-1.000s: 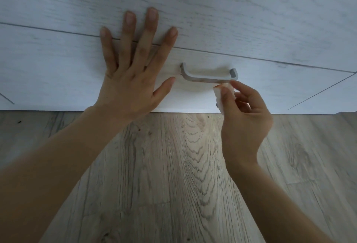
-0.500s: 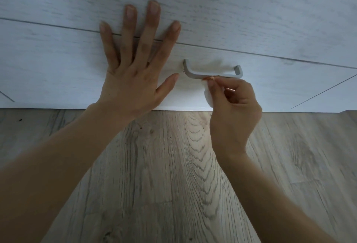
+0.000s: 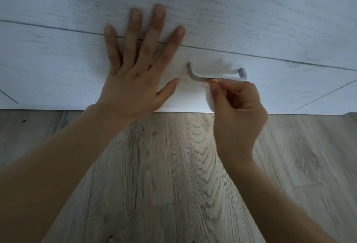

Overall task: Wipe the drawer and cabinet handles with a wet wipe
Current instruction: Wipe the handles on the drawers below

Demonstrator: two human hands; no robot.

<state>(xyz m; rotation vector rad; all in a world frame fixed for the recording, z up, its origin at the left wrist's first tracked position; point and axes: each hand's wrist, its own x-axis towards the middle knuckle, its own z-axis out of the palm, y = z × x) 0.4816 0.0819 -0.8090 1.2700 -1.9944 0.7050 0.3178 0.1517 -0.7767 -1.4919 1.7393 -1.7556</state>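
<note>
Wipe (image 3: 209,99) mostly behind right hand (image 3: 239,111)

Matt metal handle (image 3: 197,76), woodgrain drawer front (image 3: 58,65)

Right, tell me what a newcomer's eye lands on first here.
First the left hand, fingers spread flat against the white drawer front. Just right of it, the right hand pinches a white wet wipe against the underside of the grey handle. Wood-grain floor fills the lower half.
</note>
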